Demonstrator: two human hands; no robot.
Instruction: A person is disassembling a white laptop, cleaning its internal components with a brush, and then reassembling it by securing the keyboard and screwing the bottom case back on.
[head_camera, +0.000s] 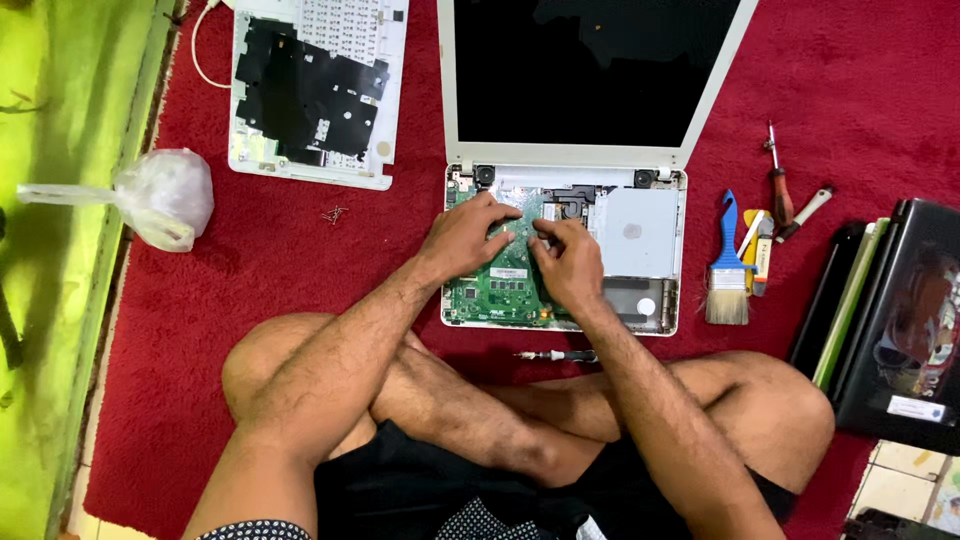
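Observation:
A white laptop (570, 160) lies open on the red carpet with its top cover removed, showing a green circuit board (495, 290) and a silver drive bay (635, 232). My left hand (462, 238) rests on the board's upper left with its fingers curled and pressing down. My right hand (567, 262) sits beside it on the board's middle, fingertips pinched near the left hand's fingers. What lies between the fingertips is too small to tell. The dark screen (585, 65) stands open behind the hands.
The removed keyboard cover (318, 90) lies upside down at the back left, loose screws (334, 214) near it. A screwdriver (560, 355) lies by my crossed legs. A brush (728, 265), small tools (780, 195) and stacked laptops (890, 310) sit right. A plastic bag (165, 195) is left.

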